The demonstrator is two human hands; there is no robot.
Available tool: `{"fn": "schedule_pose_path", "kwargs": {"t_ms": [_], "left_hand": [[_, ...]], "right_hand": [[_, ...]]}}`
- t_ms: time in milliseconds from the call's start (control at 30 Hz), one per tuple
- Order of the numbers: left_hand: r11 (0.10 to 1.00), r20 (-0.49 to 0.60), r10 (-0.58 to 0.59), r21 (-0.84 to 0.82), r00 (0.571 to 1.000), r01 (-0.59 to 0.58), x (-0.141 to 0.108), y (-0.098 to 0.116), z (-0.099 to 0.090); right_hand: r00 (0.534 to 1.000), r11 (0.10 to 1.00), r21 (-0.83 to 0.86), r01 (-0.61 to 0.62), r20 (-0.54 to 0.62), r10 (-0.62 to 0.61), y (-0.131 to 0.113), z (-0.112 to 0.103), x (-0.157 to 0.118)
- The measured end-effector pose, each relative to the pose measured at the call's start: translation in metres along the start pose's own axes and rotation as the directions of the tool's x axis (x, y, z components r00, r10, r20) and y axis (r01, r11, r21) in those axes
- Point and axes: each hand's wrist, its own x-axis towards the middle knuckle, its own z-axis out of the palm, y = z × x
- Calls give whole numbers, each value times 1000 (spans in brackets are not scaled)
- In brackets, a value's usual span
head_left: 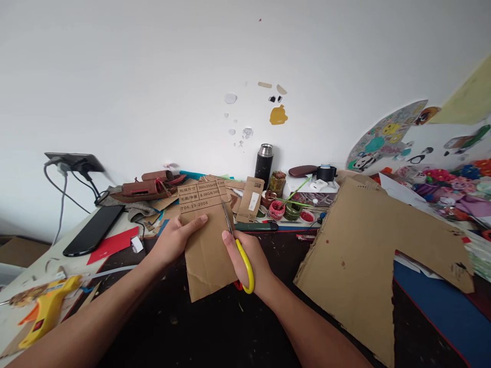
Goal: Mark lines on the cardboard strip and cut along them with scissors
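My left hand (179, 236) grips a printed piece of brown cardboard (209, 260) by its left edge, thumb on top. Dark lettering and ruled lines run across the cardboard's far end. My right hand (251, 258) is closed round scissors (248, 271) with a yellow handle loop; a bit of red handle shows below. The blades lie along the right side of the cardboard, pointing away from me. How far apart the blades stand, I cannot tell. The piece is held above a dark mat (172, 327).
A large cut cardboard sheet (356, 255) lies right. Behind stand paint jars (276, 209), a black thermos (264, 163) and a green box cutter (256, 226). Left are a yellow glue gun (51, 309), a black phone-like slab (94, 231), red paper (113, 245) and a model boat (149, 189).
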Motion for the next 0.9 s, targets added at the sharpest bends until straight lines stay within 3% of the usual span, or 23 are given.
{"fn": "schedule_pose_path", "kwargs": {"t_ms": [333, 700, 800, 900], "left_hand": [[1000, 2, -4, -25, 1000, 4, 0, 2, 1], [1000, 24, -9, -23, 1000, 9, 3, 9, -10], [999, -22, 10, -33, 1000, -11, 4, 19, -13], [993, -153, 48, -95, 987, -63, 7, 32, -20]], "right_hand": [[1000, 1000, 27, 3, -1, -3, 2, 2, 0], [993, 985, 169, 38, 102, -55, 3, -6, 3], [983, 962, 265, -66, 183, 17, 1, -2, 0], [942, 913, 346, -216, 319, 103, 0, 5, -4]]}}
